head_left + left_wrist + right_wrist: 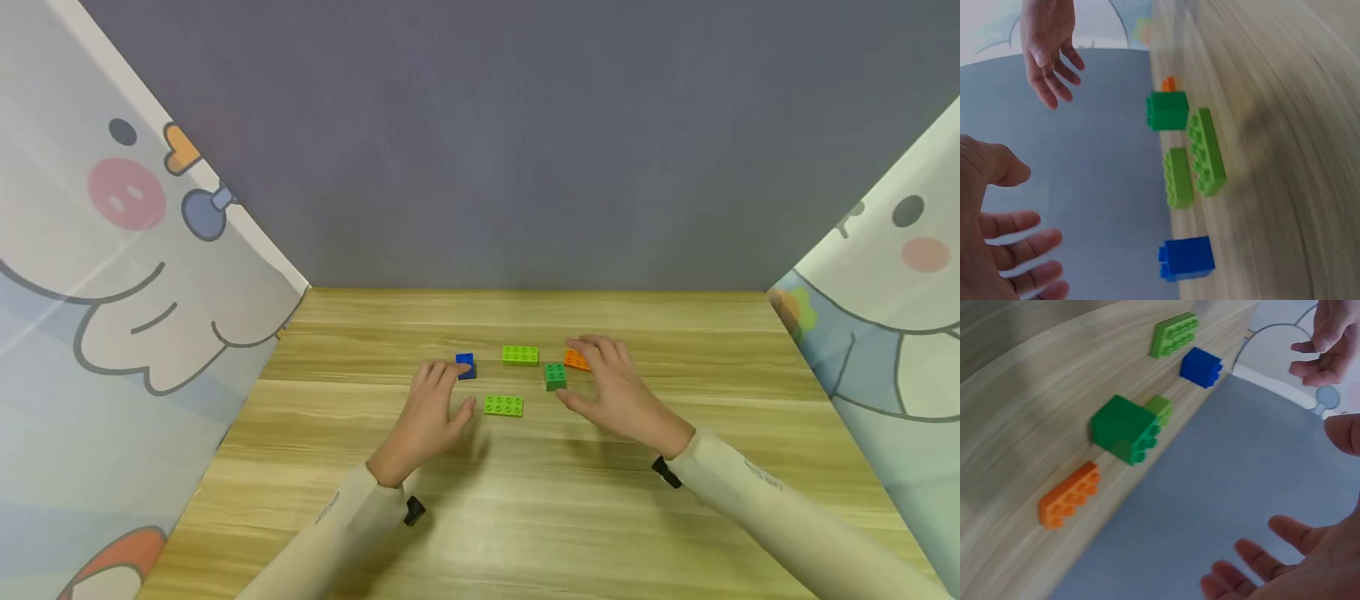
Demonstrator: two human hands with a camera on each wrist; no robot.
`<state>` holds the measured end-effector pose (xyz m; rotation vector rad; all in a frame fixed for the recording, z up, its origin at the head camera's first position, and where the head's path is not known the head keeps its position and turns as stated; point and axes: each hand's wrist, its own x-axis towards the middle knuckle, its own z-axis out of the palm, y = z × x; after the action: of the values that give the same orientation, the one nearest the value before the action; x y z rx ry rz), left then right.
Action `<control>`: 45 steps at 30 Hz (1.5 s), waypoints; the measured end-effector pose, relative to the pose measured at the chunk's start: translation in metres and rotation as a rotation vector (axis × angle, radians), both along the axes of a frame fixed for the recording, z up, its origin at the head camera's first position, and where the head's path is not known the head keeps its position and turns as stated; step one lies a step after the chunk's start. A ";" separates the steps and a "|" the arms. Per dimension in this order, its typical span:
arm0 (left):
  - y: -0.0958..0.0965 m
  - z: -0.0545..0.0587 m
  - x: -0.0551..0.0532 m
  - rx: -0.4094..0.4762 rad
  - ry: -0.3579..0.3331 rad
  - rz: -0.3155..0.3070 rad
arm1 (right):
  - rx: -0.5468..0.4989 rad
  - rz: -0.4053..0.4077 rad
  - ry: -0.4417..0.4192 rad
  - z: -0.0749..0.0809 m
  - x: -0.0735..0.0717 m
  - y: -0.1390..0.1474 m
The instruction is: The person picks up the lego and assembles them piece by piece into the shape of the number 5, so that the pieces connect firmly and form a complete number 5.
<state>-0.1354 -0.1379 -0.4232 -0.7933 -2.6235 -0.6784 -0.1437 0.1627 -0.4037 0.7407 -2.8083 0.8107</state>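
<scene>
Studded blue brick (1189,259), green brick (555,377), left hand (430,415), right hand (624,395), thumbs apart from fingers

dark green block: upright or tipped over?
Upright. In the head view the dark green block shows its studs on top; both wrist views show them facing away from the table.

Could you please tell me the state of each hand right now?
Left hand: open, holding nothing, near the blue brick.
Right hand: open, holding nothing, near the green brick and orange brick.
</scene>
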 end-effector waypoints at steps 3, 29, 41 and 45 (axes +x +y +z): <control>-0.001 -0.004 -0.006 0.030 0.007 -0.018 | -0.022 -0.001 -0.009 -0.005 -0.007 0.002; 0.044 -0.015 -0.043 0.060 0.035 -0.086 | -0.081 -0.060 -0.075 -0.032 -0.037 0.007; 0.070 -0.021 -0.048 -0.095 -0.016 -0.138 | -0.119 -0.058 -0.156 -0.046 -0.043 0.008; 0.076 -0.020 -0.052 -0.115 -0.022 -0.135 | -0.111 -0.083 -0.176 -0.049 -0.044 0.007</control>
<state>-0.1873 -0.0620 -0.4434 -1.0092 -2.6673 -0.5780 -0.1877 0.1700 -0.4530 0.5578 -2.8934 1.0548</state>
